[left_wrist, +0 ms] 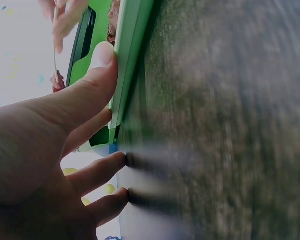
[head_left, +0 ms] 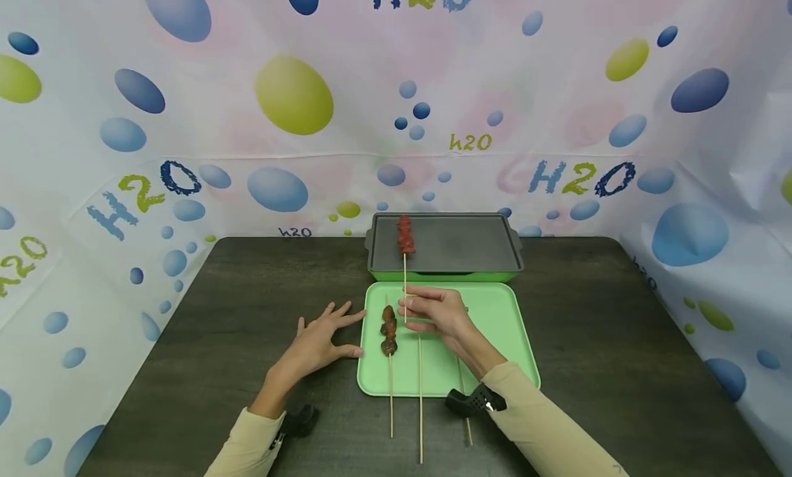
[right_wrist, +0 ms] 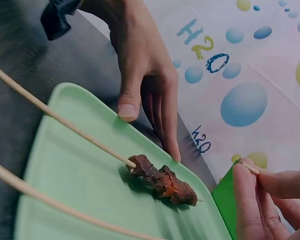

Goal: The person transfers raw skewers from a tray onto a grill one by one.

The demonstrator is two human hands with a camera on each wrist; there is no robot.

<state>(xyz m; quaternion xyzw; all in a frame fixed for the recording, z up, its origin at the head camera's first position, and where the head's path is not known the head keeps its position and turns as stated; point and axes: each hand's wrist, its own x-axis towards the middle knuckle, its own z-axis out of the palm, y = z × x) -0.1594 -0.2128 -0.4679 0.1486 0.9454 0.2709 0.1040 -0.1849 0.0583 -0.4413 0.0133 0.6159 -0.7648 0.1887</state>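
My right hand (head_left: 438, 313) pinches the thin stick of a red meat skewer (head_left: 405, 235). Its meat end points away from me, over the left part of a grey griddle pan (head_left: 464, 243) with a green side. On the light green tray (head_left: 495, 367) lies a browned meat skewer (head_left: 388, 331), its bare stick reaching past the near rim. Thumb and a finger of my left hand (head_left: 322, 343) touch the tray's left rim, the fingers spread; the left wrist view shows other fingertips on the table. Beneath my right hand run two more sticks (head_left: 421, 422), their far ends mostly hidden.
The tray stands on a dark wood-look table (head_left: 297, 271), right in front of the pan. Behind and at both sides hangs a white sheet (head_left: 216, 106) printed with blue and green dots. Each wrist wears a black camera strap (head_left: 476, 400).
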